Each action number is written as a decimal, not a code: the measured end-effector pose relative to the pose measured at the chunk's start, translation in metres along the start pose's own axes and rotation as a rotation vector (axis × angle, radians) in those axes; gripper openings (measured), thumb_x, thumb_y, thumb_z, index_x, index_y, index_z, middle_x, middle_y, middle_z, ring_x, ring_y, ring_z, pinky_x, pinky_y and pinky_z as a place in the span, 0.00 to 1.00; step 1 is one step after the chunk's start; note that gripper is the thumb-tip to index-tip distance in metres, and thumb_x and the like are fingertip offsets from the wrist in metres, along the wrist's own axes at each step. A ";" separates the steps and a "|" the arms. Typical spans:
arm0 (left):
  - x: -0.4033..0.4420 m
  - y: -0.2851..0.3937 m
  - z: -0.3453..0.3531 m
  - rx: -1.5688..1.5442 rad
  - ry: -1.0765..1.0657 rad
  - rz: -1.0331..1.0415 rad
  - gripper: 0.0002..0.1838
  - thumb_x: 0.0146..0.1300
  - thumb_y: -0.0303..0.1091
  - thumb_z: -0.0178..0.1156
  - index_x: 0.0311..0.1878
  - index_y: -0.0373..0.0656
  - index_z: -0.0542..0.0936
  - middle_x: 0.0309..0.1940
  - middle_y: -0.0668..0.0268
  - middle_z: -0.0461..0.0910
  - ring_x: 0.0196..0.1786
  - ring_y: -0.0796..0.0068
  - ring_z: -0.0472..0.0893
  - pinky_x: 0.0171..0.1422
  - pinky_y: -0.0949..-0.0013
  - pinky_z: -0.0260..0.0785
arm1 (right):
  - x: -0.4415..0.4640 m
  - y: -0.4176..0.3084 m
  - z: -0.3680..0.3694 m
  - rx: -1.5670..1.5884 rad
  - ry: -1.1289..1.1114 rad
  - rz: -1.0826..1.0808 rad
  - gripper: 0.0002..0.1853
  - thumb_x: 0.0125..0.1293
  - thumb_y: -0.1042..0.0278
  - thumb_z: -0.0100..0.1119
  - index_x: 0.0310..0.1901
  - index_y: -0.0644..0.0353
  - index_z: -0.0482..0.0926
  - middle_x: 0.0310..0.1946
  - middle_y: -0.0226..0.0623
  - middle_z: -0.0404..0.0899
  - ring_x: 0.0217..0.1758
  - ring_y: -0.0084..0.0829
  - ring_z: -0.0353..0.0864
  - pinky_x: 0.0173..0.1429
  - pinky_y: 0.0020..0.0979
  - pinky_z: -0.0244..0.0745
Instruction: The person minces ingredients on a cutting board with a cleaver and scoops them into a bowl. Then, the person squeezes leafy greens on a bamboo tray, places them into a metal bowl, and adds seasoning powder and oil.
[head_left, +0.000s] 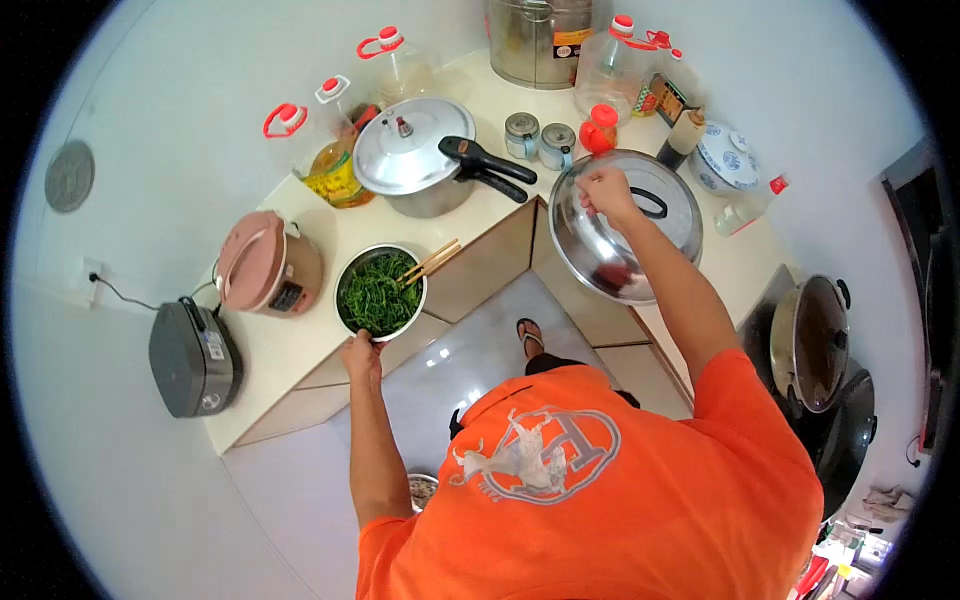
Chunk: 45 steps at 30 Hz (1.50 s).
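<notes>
A steel bowl (342, 308) of cut green leaves (378, 292) stands at the counter's front edge, with a pair of wooden chopsticks (432, 262) resting in it. My left hand (361, 356) grips the bowl's near rim, its fingers partly hidden beneath. Over a large steel lid (625, 262) with a black handle (650, 203), my right hand (604, 193) is raised with its fingers pinched together; whatever they hold, if anything, is too small to make out. Two small lidded jars (540, 140) and a red-capped container (600, 130) stand just beyond the lid.
A pressure cooker (410, 160), a pink cooker (265, 265) and a dark grey appliance (192, 358) line the left counter. Oil bottles (338, 170) stand behind. A patterned bowl (724, 158) and glass bottle (745, 212) are at right, near a covered pan (810, 345).
</notes>
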<state>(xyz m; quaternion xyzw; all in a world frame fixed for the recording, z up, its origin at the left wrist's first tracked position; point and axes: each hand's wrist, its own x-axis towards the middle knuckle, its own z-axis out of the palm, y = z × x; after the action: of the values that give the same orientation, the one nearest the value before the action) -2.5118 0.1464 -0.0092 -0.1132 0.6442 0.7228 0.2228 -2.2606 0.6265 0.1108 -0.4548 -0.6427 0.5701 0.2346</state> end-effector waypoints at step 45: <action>-0.069 0.110 0.257 0.449 -0.521 0.365 0.08 0.69 0.29 0.65 0.44 0.33 0.84 0.33 0.65 0.84 0.37 0.81 0.81 0.43 0.74 0.75 | 0.137 -0.004 -0.002 -0.328 0.169 -0.186 0.11 0.64 0.75 0.65 0.28 0.72 0.76 0.24 0.42 0.82 0.26 0.34 0.87 0.30 0.32 0.82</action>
<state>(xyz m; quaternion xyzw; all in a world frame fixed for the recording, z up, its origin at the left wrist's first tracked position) -2.4708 0.3787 0.1560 0.2423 0.7178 0.5962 0.2657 -2.3258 0.7447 0.0857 -0.4718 -0.7442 0.3937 0.2621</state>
